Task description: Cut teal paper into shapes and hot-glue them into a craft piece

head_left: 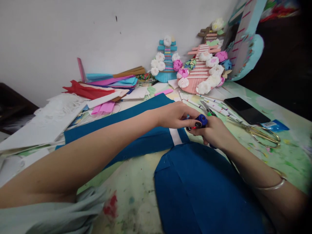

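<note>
My right hand (215,131) is closed around a blue glue gun (202,119), its round rear end facing up and a small red light glowing beside it. A dark cord runs down past my right wrist. My left hand (176,114) reaches across from the left, thumb and fingers closed at the same glue gun; the fingertips are partly hidden. Beneath both hands, a long blue-covered neck piece (146,104) meets a rounded blue-covered body (204,188). A white strip (175,136) shows near where they join.
Gold-handled scissors (264,135), a black phone (247,110) and several markers (219,107) lie to the right. Flower-covered paper guitars (167,65) stand against the wall. Coloured crepe paper (112,81) and white sheets (46,126) are piled at the left.
</note>
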The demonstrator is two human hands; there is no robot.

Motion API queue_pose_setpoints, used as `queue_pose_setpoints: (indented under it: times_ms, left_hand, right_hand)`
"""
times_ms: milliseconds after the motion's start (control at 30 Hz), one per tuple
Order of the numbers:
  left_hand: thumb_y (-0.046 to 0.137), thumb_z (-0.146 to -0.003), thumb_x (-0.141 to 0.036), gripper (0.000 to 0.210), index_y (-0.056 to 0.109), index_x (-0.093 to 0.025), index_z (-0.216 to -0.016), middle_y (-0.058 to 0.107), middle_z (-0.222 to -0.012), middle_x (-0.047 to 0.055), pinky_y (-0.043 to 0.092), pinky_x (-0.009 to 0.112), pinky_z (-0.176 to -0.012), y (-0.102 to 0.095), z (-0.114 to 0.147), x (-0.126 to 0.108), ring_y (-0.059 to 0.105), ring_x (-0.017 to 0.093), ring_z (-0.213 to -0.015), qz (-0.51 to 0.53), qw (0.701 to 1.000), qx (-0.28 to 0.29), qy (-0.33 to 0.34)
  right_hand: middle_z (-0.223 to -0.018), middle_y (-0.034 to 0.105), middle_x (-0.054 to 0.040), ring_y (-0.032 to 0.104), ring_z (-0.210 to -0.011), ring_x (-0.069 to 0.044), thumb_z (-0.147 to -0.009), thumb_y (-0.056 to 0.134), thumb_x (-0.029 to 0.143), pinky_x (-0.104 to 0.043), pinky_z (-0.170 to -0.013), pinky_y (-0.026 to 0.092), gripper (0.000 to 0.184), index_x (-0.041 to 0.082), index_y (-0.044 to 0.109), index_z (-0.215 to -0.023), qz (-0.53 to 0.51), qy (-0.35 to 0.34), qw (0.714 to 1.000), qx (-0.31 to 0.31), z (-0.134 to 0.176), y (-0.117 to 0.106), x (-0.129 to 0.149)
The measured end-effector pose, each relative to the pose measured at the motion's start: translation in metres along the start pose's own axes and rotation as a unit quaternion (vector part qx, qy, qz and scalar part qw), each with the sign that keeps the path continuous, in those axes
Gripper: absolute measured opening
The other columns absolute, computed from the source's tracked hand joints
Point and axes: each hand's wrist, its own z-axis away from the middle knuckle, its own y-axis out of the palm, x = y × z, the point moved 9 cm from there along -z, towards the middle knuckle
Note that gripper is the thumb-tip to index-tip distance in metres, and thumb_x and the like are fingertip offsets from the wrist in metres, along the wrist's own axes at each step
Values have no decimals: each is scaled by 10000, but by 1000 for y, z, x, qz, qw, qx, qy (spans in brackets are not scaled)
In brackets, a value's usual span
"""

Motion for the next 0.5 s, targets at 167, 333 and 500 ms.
queue_pose_setpoints:
  times_ms: [167, 333, 500]
  left_hand:
    - [465, -914, -307, 255, 604, -145, -775, 500, -602, -17, 292, 201, -509, -3, 9, -1, 380, 75, -519, -1, 1000, -3, -5]
    - [465, -911, -303, 264, 592, -144, -743, 456, -553, -38, 279, 200, -491, -5, 16, -2, 340, 69, -482, 2, 1000, -3, -30]
    - [465, -907, -312, 270, 597, -152, -733, 430, -517, -47, 269, 204, -485, -8, 20, -5, 333, 73, -471, -21, 999, -1, -48]
  right_hand:
    - [-383, 467, 39, 496, -333, -143, -643, 652, 337, -243, -349, 354, 208, 179, 537, -569, -10, -27, 1000, 10, -2, 8, 6]
    - [-409, 473, 44, 497, -327, -147, -653, 657, 342, -246, -340, 365, 200, 184, 546, -600, -23, -42, 998, 29, -4, 16, 9]
    - [-400, 461, 53, 495, -332, -138, -660, 659, 355, -235, -343, 351, 228, 187, 527, -581, -36, -46, 998, 38, -3, 19, 13]
